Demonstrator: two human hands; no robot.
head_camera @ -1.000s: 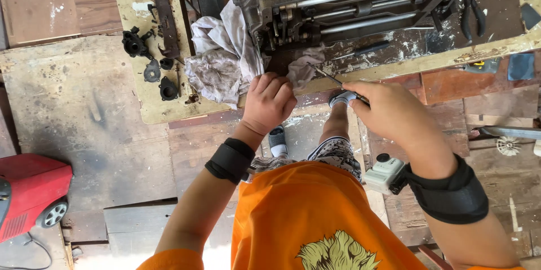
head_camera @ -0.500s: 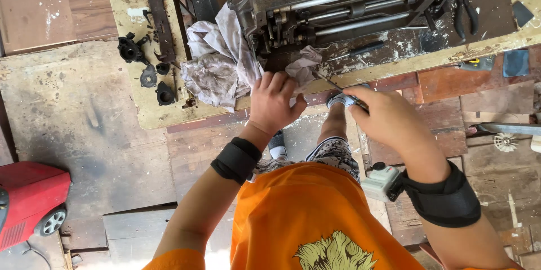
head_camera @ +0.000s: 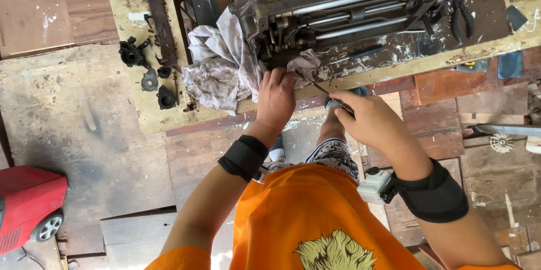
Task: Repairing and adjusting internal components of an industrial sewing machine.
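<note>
Screwdriver [head_camera: 321, 91]: thin dark shaft, handle buried in your right hand [head_camera: 369, 121], tip angled up and leftward into the underside of the tipped-over sewing machine [head_camera: 349, 11] just beyond your knuckles. Your right hand is closed around the handle, fingers wrapped, thumb side toward the shaft; grip looks firm enough to turn or press.

Your left hand [head_camera: 276, 98] sits just left of the screwdriver tip, fingers curled over the edge of the surface [head_camera: 169, 115] and onto the grey rag [head_camera: 217, 73] and the dark mechanism. Judged as a bracing hold: it steadies the machine while the tool works beside it. Whether it pinches a small part, you cannot tell; the fingertips are hidden.

Machine lies on its side, so the shafts and linkages face you. The rag is bunched under its near end, left of your left hand, probably to catch oil or cushion the casting. Small black loose parts [head_camera: 149, 76] lie well left of both hands. Pliers [head_camera: 459, 14] rest far beyond your right hand.

Against the frame half a second ago: both hands in near the same spots, left hand pushed slightly further onto the mechanism, screwdriver angle little changed. Rag, loose parts and pliers unmoved
</note>
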